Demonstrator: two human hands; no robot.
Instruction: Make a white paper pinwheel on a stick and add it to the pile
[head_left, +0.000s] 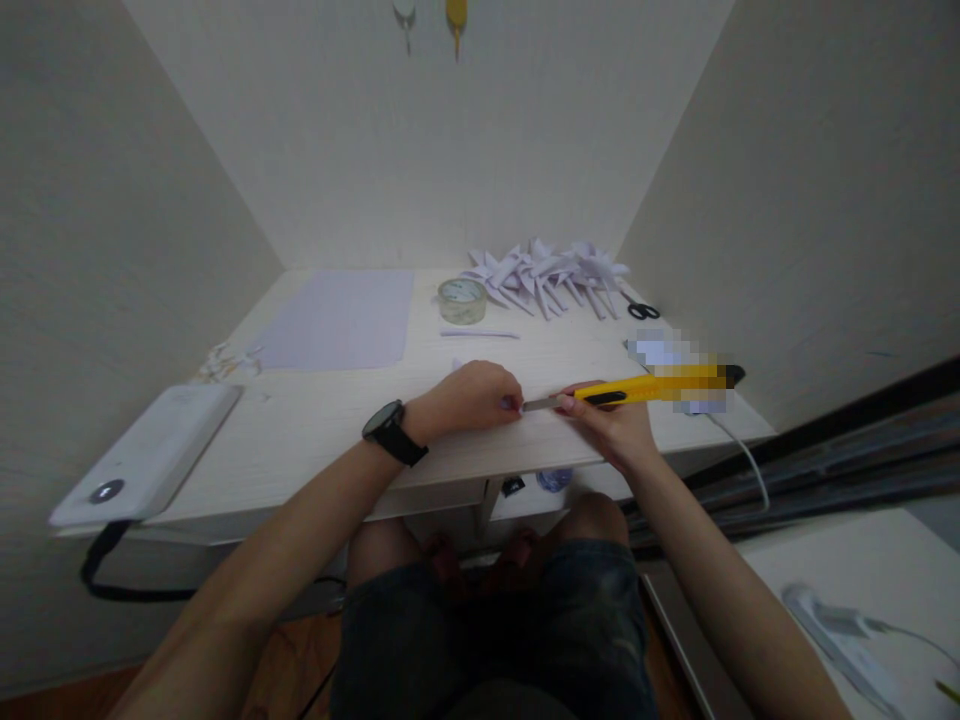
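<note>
Vividly yellow cutter, black-ended, grey blade (extended)

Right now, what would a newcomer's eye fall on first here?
Probably the bright yellow utility knife in the right hand, its blade pointing toward the left hand. Next comes the heap of pinwheel-like white papers at the table's back, right of the clear tape roll.

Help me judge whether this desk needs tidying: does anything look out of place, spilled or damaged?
Mildly: small loose scraps lie heaped on the left, beside the flat paper sheet, looking untidy next to it. I see no spill or damage; the yellow knife is in the right hand.
</note>
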